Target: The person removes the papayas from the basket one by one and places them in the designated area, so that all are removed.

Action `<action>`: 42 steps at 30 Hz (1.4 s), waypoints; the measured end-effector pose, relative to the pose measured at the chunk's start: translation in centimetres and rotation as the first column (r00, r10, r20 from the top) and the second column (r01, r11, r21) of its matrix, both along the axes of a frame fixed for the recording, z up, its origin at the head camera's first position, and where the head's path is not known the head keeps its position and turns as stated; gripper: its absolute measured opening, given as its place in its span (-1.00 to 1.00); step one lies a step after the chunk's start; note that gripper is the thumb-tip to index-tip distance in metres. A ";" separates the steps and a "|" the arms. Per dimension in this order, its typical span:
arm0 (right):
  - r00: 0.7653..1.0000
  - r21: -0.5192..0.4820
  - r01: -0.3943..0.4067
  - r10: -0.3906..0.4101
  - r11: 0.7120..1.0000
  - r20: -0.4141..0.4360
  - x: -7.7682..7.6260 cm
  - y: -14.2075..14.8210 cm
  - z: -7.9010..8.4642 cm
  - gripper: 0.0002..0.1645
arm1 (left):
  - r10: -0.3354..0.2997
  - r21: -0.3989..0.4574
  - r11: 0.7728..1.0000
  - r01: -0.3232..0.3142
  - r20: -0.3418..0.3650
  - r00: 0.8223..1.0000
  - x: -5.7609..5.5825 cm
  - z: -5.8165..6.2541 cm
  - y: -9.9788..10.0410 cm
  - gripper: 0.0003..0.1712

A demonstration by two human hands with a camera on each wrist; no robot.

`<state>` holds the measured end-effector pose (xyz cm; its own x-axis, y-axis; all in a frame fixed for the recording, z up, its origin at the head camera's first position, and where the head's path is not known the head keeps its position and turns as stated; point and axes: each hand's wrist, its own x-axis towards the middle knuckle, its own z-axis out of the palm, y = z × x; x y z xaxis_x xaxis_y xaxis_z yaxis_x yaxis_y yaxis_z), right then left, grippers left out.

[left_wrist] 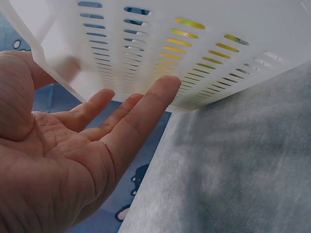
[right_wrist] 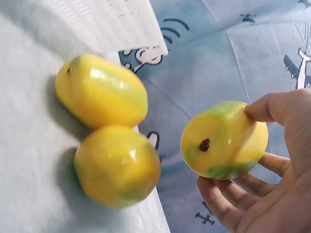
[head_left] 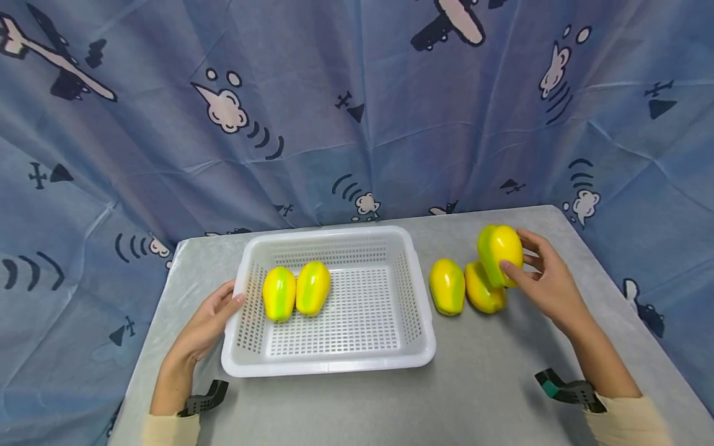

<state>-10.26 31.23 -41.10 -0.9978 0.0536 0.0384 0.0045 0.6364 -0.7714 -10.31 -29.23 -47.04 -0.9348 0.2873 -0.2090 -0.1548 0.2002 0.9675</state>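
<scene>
My left hand (head_left: 209, 319) holds the left rim of a white plastic basket (head_left: 329, 365), thumb over the edge and fingers against the slotted outer wall (left_wrist: 204, 29). Two yellow-green papayas (head_left: 279, 294) lie side by side in the basket's left half. Right of the basket, my right hand (head_left: 549, 282) grips another papaya (right_wrist: 223, 141) between thumb and fingers, raised off the table. Below it in the head view, a papaya (head_left: 484, 291) is partly hidden by the held one. Beside that lies one more papaya (head_left: 447, 287), nearer the basket.
The grey table (head_left: 346, 409) spreads under the basket and the loose fruit. A blue curtain (head_left: 312, 148) with printed planes and clouds hangs right behind the table's back edge. Black bands (head_left: 203, 399) circle both wrists.
</scene>
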 end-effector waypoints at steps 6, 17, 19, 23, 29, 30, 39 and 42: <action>0.999 0.033 -0.005 0.004 0.999 0.038 -0.4 1.4 -0.5 -0.04 | 0.001 0.002 1.000 -0.001 0.004 1.000 0.0 -0.2 -0.1 -0.25; 0.996 0.028 -0.021 0.019 0.999 0.085 -1.0 3.0 -1.7 -0.04 | -0.010 0.017 1.000 0.010 -0.011 1.000 -0.2 -0.3 -0.1 -0.27; 0.996 0.041 -0.021 0.017 0.999 0.093 -1.1 3.3 -1.9 -0.03 | -0.012 0.024 1.000 0.012 -0.011 1.000 -0.2 -0.4 0.0 -0.27; 0.993 0.065 -0.041 0.033 0.997 0.110 -1.2 4.0 -2.6 -0.03 | -0.008 0.020 1.000 0.009 -0.007 1.000 -0.1 -0.4 0.0 -0.28; 0.987 0.096 -0.059 0.043 0.994 0.152 -1.4 4.3 -3.4 -0.01 | -0.013 0.018 1.000 0.013 -0.001 1.000 -0.2 -0.2 -0.2 -0.27; 0.987 0.098 -0.058 0.042 0.993 0.156 -1.4 4.4 -3.5 -0.01 | -0.015 0.018 1.000 0.015 -0.003 1.000 -0.2 -0.2 -0.2 -0.27; 0.981 0.095 -0.069 0.050 0.993 0.189 -1.8 4.6 -4.1 0.02 | -0.018 0.023 1.000 0.019 -0.006 1.000 -0.1 -0.3 -0.2 -0.27; 0.978 0.093 -0.076 0.056 0.993 0.201 -2.0 4.7 -4.3 0.04 | -0.017 0.023 1.000 0.017 -0.004 1.000 -0.1 -0.3 -0.2 -0.27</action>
<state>-12.23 35.90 -45.41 -0.9874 -0.0065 -0.1579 0.1060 0.7136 -0.6925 -10.44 -29.45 -47.36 -0.9305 0.3076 -0.1989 -0.1484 0.1799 0.9724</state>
